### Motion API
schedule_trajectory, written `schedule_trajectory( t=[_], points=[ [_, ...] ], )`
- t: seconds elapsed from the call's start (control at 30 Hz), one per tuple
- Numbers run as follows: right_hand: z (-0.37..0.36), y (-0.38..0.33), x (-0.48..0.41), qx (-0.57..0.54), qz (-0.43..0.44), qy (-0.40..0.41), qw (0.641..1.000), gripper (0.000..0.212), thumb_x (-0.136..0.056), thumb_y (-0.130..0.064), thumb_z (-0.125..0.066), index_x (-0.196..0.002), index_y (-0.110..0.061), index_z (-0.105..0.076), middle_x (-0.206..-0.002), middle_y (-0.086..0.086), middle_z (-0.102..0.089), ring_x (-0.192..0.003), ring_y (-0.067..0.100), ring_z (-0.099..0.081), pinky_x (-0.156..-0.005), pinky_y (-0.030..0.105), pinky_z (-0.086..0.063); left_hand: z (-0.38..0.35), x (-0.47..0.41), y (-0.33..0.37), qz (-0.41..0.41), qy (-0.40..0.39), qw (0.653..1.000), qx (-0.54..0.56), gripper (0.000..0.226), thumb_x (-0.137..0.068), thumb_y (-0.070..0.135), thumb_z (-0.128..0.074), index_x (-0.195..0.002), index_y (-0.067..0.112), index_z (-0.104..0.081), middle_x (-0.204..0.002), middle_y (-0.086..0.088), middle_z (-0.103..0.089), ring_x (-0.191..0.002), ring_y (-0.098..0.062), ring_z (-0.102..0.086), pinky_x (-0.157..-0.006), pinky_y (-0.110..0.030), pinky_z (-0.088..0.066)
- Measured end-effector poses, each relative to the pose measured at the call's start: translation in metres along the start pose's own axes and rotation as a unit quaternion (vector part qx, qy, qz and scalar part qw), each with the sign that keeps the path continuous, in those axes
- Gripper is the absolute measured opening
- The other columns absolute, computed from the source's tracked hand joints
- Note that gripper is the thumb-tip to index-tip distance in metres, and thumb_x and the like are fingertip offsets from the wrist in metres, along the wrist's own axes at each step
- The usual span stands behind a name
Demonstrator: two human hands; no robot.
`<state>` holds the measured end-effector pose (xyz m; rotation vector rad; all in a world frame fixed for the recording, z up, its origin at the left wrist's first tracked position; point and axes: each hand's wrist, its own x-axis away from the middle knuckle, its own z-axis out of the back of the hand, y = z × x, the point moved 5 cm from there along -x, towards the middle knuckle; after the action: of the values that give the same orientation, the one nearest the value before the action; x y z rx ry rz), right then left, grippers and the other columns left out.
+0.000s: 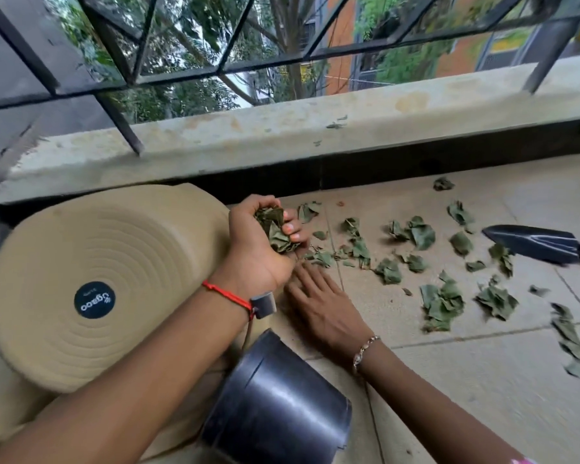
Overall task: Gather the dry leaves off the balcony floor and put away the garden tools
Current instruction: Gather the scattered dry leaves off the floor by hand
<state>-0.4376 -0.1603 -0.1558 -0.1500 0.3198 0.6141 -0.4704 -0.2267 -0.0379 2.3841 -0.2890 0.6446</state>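
Black pot (275, 406) is sitting closest to us, between the two forearms, and beside it the big beige planter (98, 286) is resting on its side. Left hand (262, 242) is clenching a crumpled bunch of leaves (277, 229), fingers curled right round it. Right hand (318, 296) is lying flat on the floor (449, 380), fingers straight and holding nothing, its fingertips just reaching the nearest scraps under the left hand.

The loose dry leaves (442, 303) are spreading out to the right of both hands, some near and some well apart toward the frame edge, where the blur is making them hard to tell apart. The trowel (533, 242) is lying among them at far right, untouched.

To do this step well, I'd say the right hand should be sweeping the scatter inward into one heap before picking up. That way the left isn't overfilling and spilling. A hard squeeze is likely crumbling these dry pieces, so go gently.
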Motion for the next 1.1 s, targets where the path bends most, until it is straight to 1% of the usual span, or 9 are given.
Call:
schedule_trajectory(
  t=[0.07,0.2,0.33,0.4,0.47,0.53,0.77,0.93,1.1],
  points=[
    [0.000,0.014,-0.011,0.029,-0.060,0.014,0.998,0.045,-0.082,-0.022,-0.034,-0.113,-0.009,-0.062,-0.119,0.016,-0.063,-0.115,0.031,-0.058,-0.109,0.040,-0.026,0.002,-0.001,0.002,-0.005,0.005,1.000,0.000,0.031,-0.090,0.015,-0.035,-0.059,0.014,-0.036,-0.044,0.001,-0.035,-0.032,-0.009,-0.030,-0.040,-0.010,-0.026],
    [-0.001,0.019,-0.037,0.013,-0.094,-0.042,0.995,0.062,-0.096,-0.049,-0.010,-0.130,-0.013,-0.046,-0.130,0.013,-0.057,-0.125,0.035,-0.048,-0.108,0.050,-0.011,0.008,-0.002,0.002,-0.020,0.036,0.999,-0.011,0.029,-0.089,0.013,-0.037,-0.060,0.013,-0.037,-0.045,0.000,-0.036,-0.033,-0.010,-0.031,-0.039,-0.012,-0.026],
    [-0.010,0.015,-0.067,0.071,-0.049,-0.129,0.988,0.059,-0.084,-0.045,-0.022,-0.133,-0.020,-0.046,-0.130,0.004,-0.058,-0.125,0.028,-0.049,-0.108,0.048,-0.004,0.012,-0.003,-0.004,-0.013,0.055,0.998,-0.023,0.028,-0.088,0.013,-0.038,-0.059,0.013,-0.038,-0.045,0.000,-0.037,-0.033,-0.010,-0.031,-0.039,-0.011,-0.026],
    [-0.012,0.027,-0.083,0.131,-0.049,-0.115,0.983,0.056,-0.091,-0.042,-0.022,-0.142,-0.024,-0.036,-0.148,0.003,-0.037,-0.139,0.028,-0.028,-0.105,0.050,0.012,0.014,-0.004,-0.007,-0.006,0.057,0.997,-0.043,0.029,-0.088,0.014,-0.039,-0.059,0.014,-0.040,-0.045,0.000,-0.038,-0.033,-0.010,-0.031,-0.040,-0.011,-0.027],
    [-0.019,0.041,-0.093,0.126,-0.057,-0.167,0.976,0.056,-0.099,-0.041,-0.022,-0.150,-0.021,-0.007,-0.158,0.005,0.002,-0.144,0.029,0.007,-0.094,0.054,0.030,0.015,-0.005,-0.008,0.002,0.056,0.997,-0.053,0.030,-0.088,0.016,-0.039,-0.058,0.014,-0.040,-0.045,0.000,-0.038,-0.033,-0.009,-0.031,-0.040,-0.012,-0.027],
    [-0.018,0.055,-0.099,0.128,-0.098,-0.187,0.969,0.058,-0.101,-0.039,-0.020,-0.150,-0.018,0.002,-0.157,0.005,0.011,-0.143,0.029,0.015,-0.102,0.059,0.024,0.016,-0.005,-0.008,0.004,0.058,0.997,-0.053,0.029,-0.088,0.016,-0.040,-0.059,0.014,-0.040,-0.046,0.000,-0.038,-0.034,-0.010,-0.031,-0.041,-0.012,-0.027],
    [-0.007,0.075,-0.079,0.062,-0.236,-0.173,0.954,0.053,-0.097,-0.025,-0.023,-0.146,-0.004,-0.020,-0.151,0.015,-0.021,-0.139,0.035,-0.018,-0.110,0.052,-0.017,0.016,-0.004,-0.007,0.003,0.057,0.997,-0.054,0.026,-0.087,0.014,-0.039,-0.061,0.013,-0.040,-0.048,0.000,-0.037,-0.035,-0.010,-0.031,-0.041,-0.012,-0.028],
    [0.010,0.072,-0.064,0.134,-0.258,-0.136,0.947,0.033,-0.087,-0.021,-0.041,-0.103,-0.006,-0.067,-0.119,0.019,-0.058,-0.119,0.039,-0.048,-0.102,0.057,-0.032,0.015,-0.004,-0.006,0.007,0.055,0.997,-0.049,0.026,-0.087,0.014,-0.039,-0.061,0.013,-0.040,-0.050,0.000,-0.036,-0.036,-0.010,-0.032,-0.041,-0.012,-0.029],
    [0.001,0.092,-0.049,0.023,-0.261,-0.127,0.957,0.050,-0.097,-0.032,-0.028,-0.142,-0.012,-0.028,-0.151,0.010,-0.025,-0.139,0.031,-0.021,-0.108,0.050,-0.024,0.014,-0.003,-0.008,0.016,0.053,0.997,-0.053,0.026,-0.087,0.013,-0.039,-0.061,0.013,-0.040,-0.049,-0.001,-0.037,-0.035,-0.010,-0.032,-0.040,-0.013,-0.029]
  ],
)
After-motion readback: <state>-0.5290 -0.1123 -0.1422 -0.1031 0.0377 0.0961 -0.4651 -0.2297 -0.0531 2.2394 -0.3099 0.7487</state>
